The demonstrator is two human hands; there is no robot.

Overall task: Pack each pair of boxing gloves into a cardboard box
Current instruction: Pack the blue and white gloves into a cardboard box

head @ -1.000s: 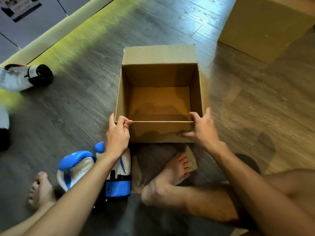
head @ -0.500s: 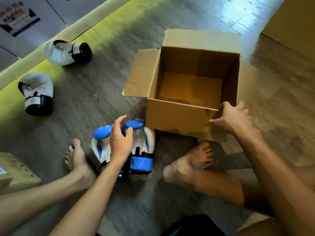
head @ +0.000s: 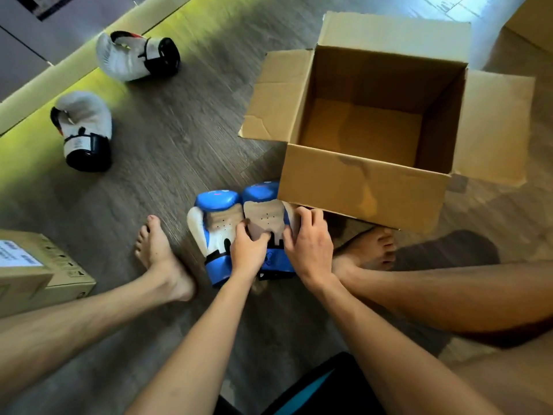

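Note:
An open cardboard box [head: 362, 187] stands on the floor ahead of me, its inside bare and its flaps folded outward. Just in front of its near left corner lies a pair of blue and white boxing gloves [head: 221, 217], side by side, palms up. My left hand [head: 250, 250] grips the gloves where they meet. My right hand [head: 309, 238] closes on the right glove of the pair, next to the box wall. Two white and black gloves lie apart at the far left, one [head: 136, 55] near the wall and one [head: 83, 130] closer.
A small closed carton [head: 39, 271] with a label sits at the left edge. Another large cardboard box [head: 535, 16] shows at the top right corner. My bare feet [head: 161, 256] and legs flank the blue gloves on the wooden floor.
My right hand has left the box's front edge and come down onto the blue gloves beside my left hand. The view has shifted, so the box sits farther right.

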